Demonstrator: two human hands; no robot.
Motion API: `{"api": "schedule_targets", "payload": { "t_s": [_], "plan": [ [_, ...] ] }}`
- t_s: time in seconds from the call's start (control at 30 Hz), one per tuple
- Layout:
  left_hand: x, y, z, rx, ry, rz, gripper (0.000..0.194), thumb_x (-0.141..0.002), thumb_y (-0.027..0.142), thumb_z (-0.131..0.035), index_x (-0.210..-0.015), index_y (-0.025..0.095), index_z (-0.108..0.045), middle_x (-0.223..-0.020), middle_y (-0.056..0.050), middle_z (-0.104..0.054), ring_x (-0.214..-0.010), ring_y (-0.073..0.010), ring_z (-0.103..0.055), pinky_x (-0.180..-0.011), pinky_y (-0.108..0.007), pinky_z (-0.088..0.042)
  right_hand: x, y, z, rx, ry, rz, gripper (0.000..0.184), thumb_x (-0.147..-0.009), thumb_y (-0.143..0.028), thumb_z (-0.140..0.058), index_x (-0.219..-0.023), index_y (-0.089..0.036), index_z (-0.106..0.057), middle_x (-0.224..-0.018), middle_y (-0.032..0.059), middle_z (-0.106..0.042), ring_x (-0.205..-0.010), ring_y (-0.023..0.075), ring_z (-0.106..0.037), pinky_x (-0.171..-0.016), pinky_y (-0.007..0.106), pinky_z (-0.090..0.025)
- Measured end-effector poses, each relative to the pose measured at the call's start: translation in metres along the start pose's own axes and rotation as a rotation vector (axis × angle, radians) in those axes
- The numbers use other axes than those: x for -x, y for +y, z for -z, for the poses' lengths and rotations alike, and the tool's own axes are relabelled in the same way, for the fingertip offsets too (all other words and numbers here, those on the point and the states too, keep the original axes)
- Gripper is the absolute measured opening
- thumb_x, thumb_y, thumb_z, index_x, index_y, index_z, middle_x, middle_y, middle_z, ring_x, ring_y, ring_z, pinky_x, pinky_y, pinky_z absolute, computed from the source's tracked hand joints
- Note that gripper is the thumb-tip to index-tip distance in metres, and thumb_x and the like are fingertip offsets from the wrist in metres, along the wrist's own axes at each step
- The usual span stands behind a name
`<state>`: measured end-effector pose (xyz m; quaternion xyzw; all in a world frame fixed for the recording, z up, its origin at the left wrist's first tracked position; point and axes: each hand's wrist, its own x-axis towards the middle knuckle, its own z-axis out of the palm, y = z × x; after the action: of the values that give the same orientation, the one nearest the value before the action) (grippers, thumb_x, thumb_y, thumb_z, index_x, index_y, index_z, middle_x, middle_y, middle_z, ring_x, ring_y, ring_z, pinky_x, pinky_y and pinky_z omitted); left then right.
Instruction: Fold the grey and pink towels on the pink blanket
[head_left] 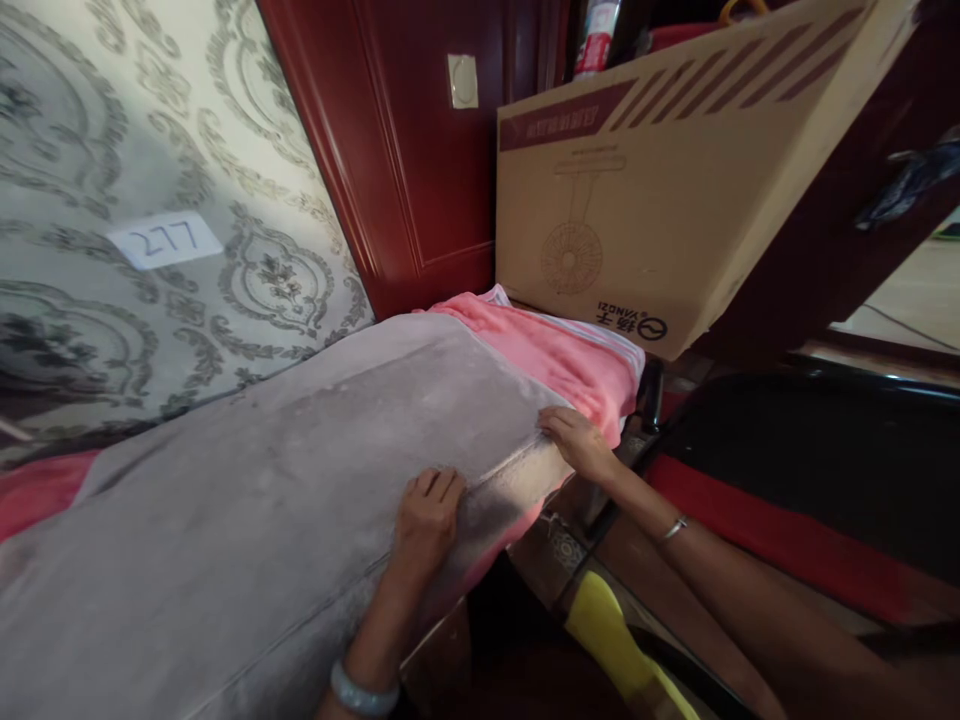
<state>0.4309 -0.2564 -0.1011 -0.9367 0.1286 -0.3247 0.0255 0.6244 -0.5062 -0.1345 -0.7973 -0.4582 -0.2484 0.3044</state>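
A long grey plush cover lies over a bench-like seat, with a seam along its front edge. My left hand is on its front part, fingers curled down into the fabric; the thumb is hidden. Farther right, my right hand bends its fingers over the cover's front edge near the end corner, gripping the cloth there. Beneath the cover, a pink cloth with a white striped border shows at the far end. More pink shows along the front and at the far left.
A large cardboard box with a fan drawing stands behind the seat's end. Patterned wallpaper with a paper marked 277 and a dark red panel line the back. A black-and-red surface is at right, a yellow object below.
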Motion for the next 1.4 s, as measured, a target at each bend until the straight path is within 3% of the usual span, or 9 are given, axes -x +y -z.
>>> {"api": "schedule_targets", "payload": {
  "t_s": [0.3,0.4,0.53,0.7,0.93,1.03,1.13,1.27,1.4],
  "plan": [
    [-0.001,0.009,0.0,0.005,-0.053,0.084,0.02,-0.09,0.009,-0.055,-0.1,0.018,-0.069,-0.11,-0.01,-0.071,-0.098,-0.0245,-0.061,-0.084,-0.039,-0.053,-0.004,-0.011,0.011,-0.041,-0.001,-0.026,0.033,-0.103,-0.038,-0.043,-0.099,-0.023,-0.072,-0.101,0.0104,-0.07,-0.101,0.0241,-0.066,-0.089,0.044,-0.057],
    [0.001,0.009,-0.002,-0.01,-0.061,0.095,0.024,-0.09,0.009,-0.054,-0.106,0.018,-0.07,-0.118,-0.01,-0.071,-0.108,-0.0271,-0.062,-0.089,-0.041,-0.052,-0.015,-0.027,0.007,0.016,-0.014,-0.015,0.037,-0.104,-0.039,-0.04,-0.112,-0.022,-0.071,-0.116,0.0118,-0.07,-0.114,0.0262,-0.062,-0.099,0.048,-0.051],
    [-0.002,0.011,0.001,-0.007,-0.19,0.142,0.035,-0.094,0.013,-0.048,-0.124,0.019,-0.067,-0.137,-0.011,-0.063,-0.132,-0.0317,-0.052,-0.107,-0.05,-0.043,-0.033,-0.043,-0.007,0.088,-0.263,-0.004,0.05,-0.103,-0.048,-0.038,-0.145,-0.025,-0.052,-0.151,0.0098,-0.048,-0.142,0.032,-0.038,-0.113,0.056,-0.035],
    [-0.009,0.016,0.008,0.006,-0.383,0.225,0.047,-0.098,0.026,-0.046,-0.144,0.019,-0.052,-0.15,-0.015,-0.051,-0.14,-0.0343,-0.045,-0.112,-0.056,-0.038,-0.043,-0.036,-0.019,0.167,-0.511,-0.09,0.057,-0.103,-0.055,-0.034,-0.154,-0.031,-0.04,-0.16,0.0061,-0.035,-0.146,0.0342,-0.031,-0.116,0.057,-0.03],
    [-0.007,0.011,0.028,0.065,-0.468,0.224,0.049,-0.098,0.031,-0.047,-0.147,0.024,-0.047,-0.157,-0.012,-0.042,-0.146,-0.0327,-0.036,-0.117,-0.059,-0.031,-0.068,-0.051,-0.018,0.159,-0.55,-0.142,0.062,-0.101,-0.061,-0.034,-0.155,-0.031,-0.038,-0.161,0.0105,-0.032,-0.147,0.0377,-0.027,-0.115,0.062,-0.028],
    [0.001,-0.008,0.045,-0.019,-0.435,0.337,0.045,-0.1,0.029,-0.04,-0.143,0.024,-0.053,-0.154,-0.014,-0.046,-0.145,-0.033,-0.039,-0.117,-0.063,-0.027,-0.088,-0.069,-0.028,0.146,-0.514,-0.099,0.063,-0.101,-0.061,-0.035,-0.157,-0.031,-0.033,-0.165,0.009,-0.022,-0.15,0.0377,-0.016,-0.116,0.066,-0.02],
    [0.015,-0.028,0.058,-0.119,-0.481,0.489,0.052,-0.098,0.038,-0.045,-0.148,0.022,-0.048,-0.158,-0.016,-0.039,-0.147,-0.0407,-0.031,-0.114,-0.07,-0.025,-0.097,-0.075,-0.043,0.142,-0.592,-0.105,0.065,-0.1,-0.063,-0.037,-0.156,-0.031,-0.035,-0.164,0.0093,-0.024,-0.15,0.0393,-0.018,-0.115,0.067,-0.022],
    [0.03,-0.036,0.059,-0.137,-0.598,0.59,0.06,-0.097,0.046,-0.044,-0.153,0.025,-0.04,-0.162,-0.013,-0.031,-0.149,-0.0447,-0.023,-0.113,-0.071,-0.026,-0.091,-0.065,-0.059,0.128,-0.595,-0.087,0.065,-0.098,-0.067,-0.035,-0.155,-0.034,-0.037,-0.163,0.0076,-0.029,-0.148,0.0382,-0.023,-0.115,0.065,-0.025],
    [0.036,-0.03,0.055,-0.106,-0.578,0.597,0.06,-0.098,0.048,-0.042,-0.153,0.026,-0.039,-0.163,-0.012,-0.03,-0.15,-0.0442,-0.021,-0.114,-0.071,-0.023,-0.085,-0.056,-0.068,0.128,-0.564,-0.088,0.064,-0.097,-0.067,-0.038,-0.154,-0.037,-0.039,-0.162,0.0065,-0.03,-0.147,0.0381,-0.026,-0.113,0.065,-0.028]
  ]
}}
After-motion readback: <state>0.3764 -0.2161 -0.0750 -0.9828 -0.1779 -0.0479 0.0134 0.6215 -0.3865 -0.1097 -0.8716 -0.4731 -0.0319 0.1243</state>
